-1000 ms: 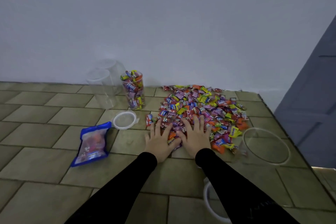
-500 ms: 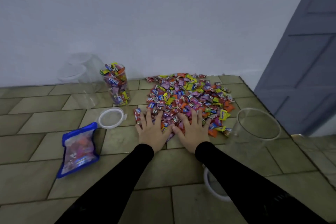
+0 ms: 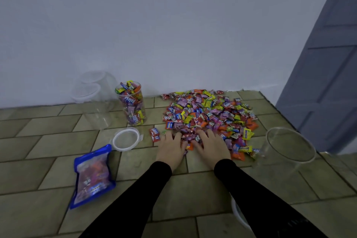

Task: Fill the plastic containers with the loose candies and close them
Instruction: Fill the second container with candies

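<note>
At far left by the wall, two empty clear containers [image 3: 92, 100] stand upright; beside them a third container [image 3: 132, 103] stands full of wrapped candies. In front lie a blue candy bag [image 3: 92, 176], long axis running toward the wall, and a white-rimmed lid [image 3: 125, 139]. The left hand [image 3: 171, 148] and right hand [image 3: 211, 146], fingers curling, dig side by side into the near edge of the loose candy pile [image 3: 210, 114]. An empty open container [image 3: 289, 147] stands at right.
</note>
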{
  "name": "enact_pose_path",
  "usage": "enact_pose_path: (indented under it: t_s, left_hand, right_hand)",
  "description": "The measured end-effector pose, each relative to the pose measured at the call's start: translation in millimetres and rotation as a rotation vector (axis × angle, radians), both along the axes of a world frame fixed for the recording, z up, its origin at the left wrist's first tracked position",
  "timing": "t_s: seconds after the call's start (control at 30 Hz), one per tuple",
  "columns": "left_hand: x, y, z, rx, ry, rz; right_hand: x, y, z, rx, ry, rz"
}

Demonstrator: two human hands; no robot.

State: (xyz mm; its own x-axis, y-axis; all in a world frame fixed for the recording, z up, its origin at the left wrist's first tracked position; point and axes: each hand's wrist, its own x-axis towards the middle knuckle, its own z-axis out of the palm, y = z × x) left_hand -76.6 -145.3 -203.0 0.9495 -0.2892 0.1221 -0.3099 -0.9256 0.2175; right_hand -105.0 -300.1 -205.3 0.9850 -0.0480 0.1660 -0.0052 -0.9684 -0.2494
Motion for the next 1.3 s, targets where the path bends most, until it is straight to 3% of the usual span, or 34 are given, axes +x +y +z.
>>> enact_pose_path:
  t_s: [0.1, 0.3, 0.43, 0.8, 1.07, 1.3]
  left_hand:
    - [2, -6, 5, 0.065, 0.055, 0.012]
    - [4, -4, 19, 0.017, 0.193, -0.035]
    - [7, 1, 31, -0.17, 0.299, -0.053]
    - [0, -16, 43, -0.509, 0.237, 0.14]
    - [-3, -24, 56, -0.659, 0.212, 0.204]
    - [-12, -40, 69, -0.741, 0.196, 0.228]
  right_hand:
    - [3, 1, 4, 0.027, -0.003, -0.008]
    - [13, 2, 13, 0.171, -0.01, -0.131]
    - [16, 2, 18, 0.176, -0.015, -0.158]
    - [29, -4, 54, 0.087, 0.013, -0.131]
    - [37, -1, 83, -0.107, 0.03, -0.122]
    - [38, -9, 112, -0.142, 0.025, -0.092]
